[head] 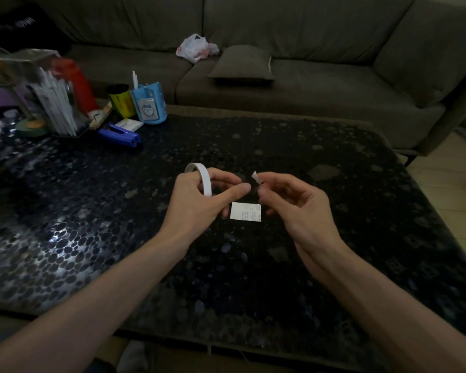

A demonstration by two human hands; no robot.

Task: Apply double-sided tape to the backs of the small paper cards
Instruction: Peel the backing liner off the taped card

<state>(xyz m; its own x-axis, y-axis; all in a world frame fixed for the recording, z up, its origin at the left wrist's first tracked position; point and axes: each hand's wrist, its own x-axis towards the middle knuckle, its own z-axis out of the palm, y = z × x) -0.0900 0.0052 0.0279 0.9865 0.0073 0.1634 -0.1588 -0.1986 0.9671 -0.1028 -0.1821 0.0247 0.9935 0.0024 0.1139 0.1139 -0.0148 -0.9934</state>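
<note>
A small white paper card (245, 211) lies flat on the dark pebble-patterned table (320, 238), just below my two hands. My left hand (199, 200) holds a thin white roll of double-sided tape (202, 176), with fingers through the ring and the thumb stretched right. My right hand (288, 200) pinches a short white piece of tape (256, 178) between thumb and forefinger, a little above the card. The two hands nearly meet over the card's top edge.
At the table's back left stand a blue pen cup (149, 105), a yellow-green can (120, 100), a blue stapler (120, 134), a clear holder of white sticks (57, 103) and a red bottle (77, 82). A grey sofa (280, 76) with a plastic bag (195, 47) runs behind.
</note>
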